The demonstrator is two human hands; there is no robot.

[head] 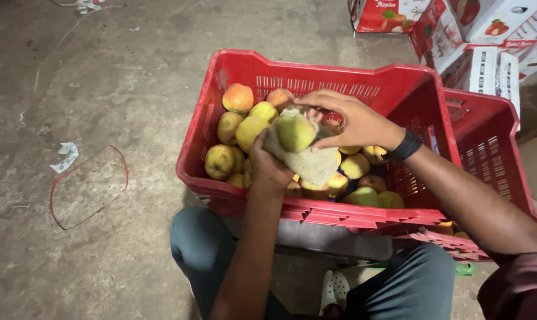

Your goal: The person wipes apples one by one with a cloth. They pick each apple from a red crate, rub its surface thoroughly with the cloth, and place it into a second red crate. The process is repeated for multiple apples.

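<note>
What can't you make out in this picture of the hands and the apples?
- Head view: the apple is half wrapped in cloth; its far side is hidden.
- Left hand: its fingers are hidden behind the cloth.
- The crate bottom is hidden by the apple pile.
- The second crate holds contents blocked by the right hand and forearm.
- The boxes are cut off by the top edge.

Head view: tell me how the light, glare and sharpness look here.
Head view: dim, uneven light, brightest on the red crate and the apple held in a cloth; the concrete floor darkens toward the corners; left hand and right hand look sharp, the cartons slightly soft; no strong glare.
</note>
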